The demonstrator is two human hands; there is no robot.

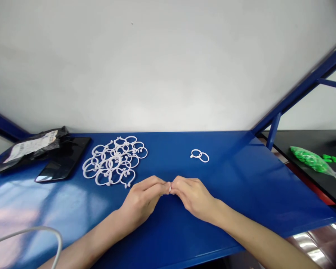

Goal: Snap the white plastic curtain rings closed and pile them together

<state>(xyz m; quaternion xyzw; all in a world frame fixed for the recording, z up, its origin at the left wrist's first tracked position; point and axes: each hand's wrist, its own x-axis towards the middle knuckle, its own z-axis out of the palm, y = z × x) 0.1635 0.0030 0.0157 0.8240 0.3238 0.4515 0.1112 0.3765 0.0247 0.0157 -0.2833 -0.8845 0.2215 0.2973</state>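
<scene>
My left hand point(141, 198) and right hand point(194, 198) meet fingertip to fingertip over the table point(221, 179), both closed in a pinch on a small white piece point(170, 188) that shows as a mere sliver between them. I take the step in hand to be close two-handed work on that piece. As I judge it, the next move calls for a firm, even pinch from both sides and small finger motions, since there is so little to hold.

Which way the piece points I can't tell: my fingers cover nearly all of it. The bit in sight looks short and roughly upright, crosswise to the line between my hands, but its full long axis is hidden.

Beyond my left hand, and off to its left, lies a pile of white rings point(117, 158), loops overlapping and small knobs turned every way. Beyond my right hand, well apart from the pile, sits a pair of white rings point(201, 153), overlapping; whether they are linked I can't make out. The pair stretches left to right, its right end slightly nearer me, with a knob at the left end.
</scene>
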